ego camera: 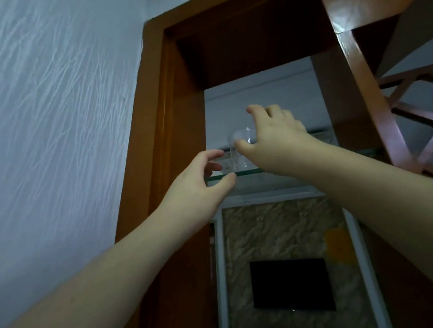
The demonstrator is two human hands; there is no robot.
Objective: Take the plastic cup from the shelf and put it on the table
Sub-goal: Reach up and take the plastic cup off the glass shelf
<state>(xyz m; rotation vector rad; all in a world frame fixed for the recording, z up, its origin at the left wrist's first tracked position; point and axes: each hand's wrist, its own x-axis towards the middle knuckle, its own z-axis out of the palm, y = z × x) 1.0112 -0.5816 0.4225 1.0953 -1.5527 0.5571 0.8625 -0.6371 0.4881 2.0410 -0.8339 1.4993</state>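
A clear plastic cup [237, 148] stands upright on a glass shelf [248, 172] inside a brown wooden frame. My right hand [273, 133] reaches up over the shelf, thumb and fingers spread around the cup's rim; whether they press on it I cannot tell. My left hand [201, 184] is raised just left of and below the cup, fingers curled and apart, thumb at the shelf's front edge, holding nothing. The right hand hides the cup's right side.
The wooden frame [162, 116] borders the shelf on the left and top, with a thick post [348, 83] on the right. A textured white wall [46, 128] fills the left. Below the shelf are a marbled panel [275, 229] and a dark screen [292, 285].
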